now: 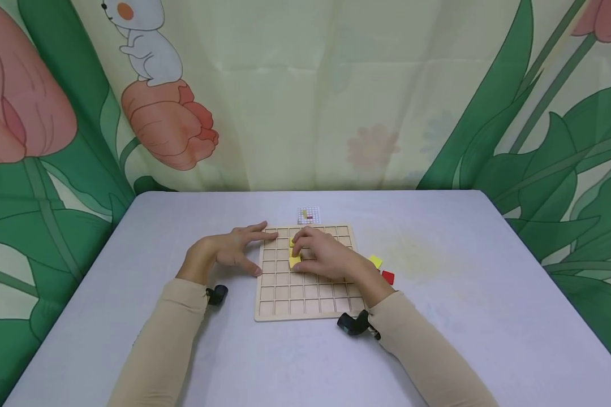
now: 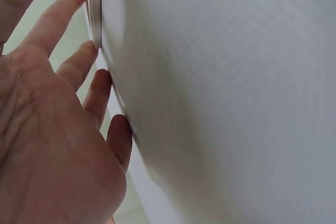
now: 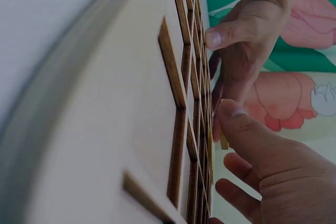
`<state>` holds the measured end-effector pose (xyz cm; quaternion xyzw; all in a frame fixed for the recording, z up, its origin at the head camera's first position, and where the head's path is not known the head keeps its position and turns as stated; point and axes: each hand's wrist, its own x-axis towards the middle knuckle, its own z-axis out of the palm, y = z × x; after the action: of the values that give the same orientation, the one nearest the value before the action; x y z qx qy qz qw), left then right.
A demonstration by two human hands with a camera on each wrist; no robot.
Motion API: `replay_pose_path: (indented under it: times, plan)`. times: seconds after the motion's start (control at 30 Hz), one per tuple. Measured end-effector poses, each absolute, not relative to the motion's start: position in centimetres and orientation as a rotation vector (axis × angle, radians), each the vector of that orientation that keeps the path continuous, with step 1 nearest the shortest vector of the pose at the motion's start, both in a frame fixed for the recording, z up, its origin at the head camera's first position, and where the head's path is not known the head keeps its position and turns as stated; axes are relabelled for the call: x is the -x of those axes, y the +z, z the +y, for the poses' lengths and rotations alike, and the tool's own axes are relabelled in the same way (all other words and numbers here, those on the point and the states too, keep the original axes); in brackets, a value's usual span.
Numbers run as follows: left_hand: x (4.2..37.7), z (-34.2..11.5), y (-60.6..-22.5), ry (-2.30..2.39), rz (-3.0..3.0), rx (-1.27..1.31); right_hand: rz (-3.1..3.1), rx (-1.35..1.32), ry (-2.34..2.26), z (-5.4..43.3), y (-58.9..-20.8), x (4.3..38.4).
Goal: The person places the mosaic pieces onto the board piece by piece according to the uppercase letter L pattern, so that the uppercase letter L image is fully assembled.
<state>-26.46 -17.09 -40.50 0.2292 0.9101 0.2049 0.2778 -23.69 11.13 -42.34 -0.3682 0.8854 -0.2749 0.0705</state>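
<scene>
A pale wooden grid board (image 1: 305, 308) lies flat on the table. My left hand (image 1: 244, 251) rests with straight, spread fingers against the board's left edge (image 2: 94, 3); the same hand (image 3: 247, 40) shows beyond the grid in the right wrist view. My right hand (image 1: 310, 254) lies over the upper middle of the board, thumb and curled fingers pinching a yellow tile (image 1: 295, 262) down at a cell. The tile's edge (image 3: 224, 141) peeks out beside the thumb (image 3: 247, 140). Another bit of yellow (image 1: 292, 242) shows just above it, mostly hidden by the fingers.
Loose on the table right of the board are a yellow tile (image 1: 375, 261) and a red tile (image 1: 388, 277). A small pattern card (image 1: 308, 215) lies behind the board. The lilac tablecloth (image 1: 463, 294) ends at a flowered curtain (image 1: 310, 96).
</scene>
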Motion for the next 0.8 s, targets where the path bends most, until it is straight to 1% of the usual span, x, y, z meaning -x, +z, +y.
replay_pose_path:
  times: [0.3,0.6,0.8]
  plan:
    - [26.52,-17.13,-40.75,0.558,2.450,-0.611,2.743,1.098,-0.716,10.63,-42.70,23.67]
    - [26.46,-16.75,-40.58,0.586,2.439,-0.596,2.770,1.078,-0.705,10.82,-42.74,23.68]
    - [26.34,-16.85,-40.61,0.584,2.443,-0.590,2.731,1.112,-0.729,11.10,-42.60,23.69]
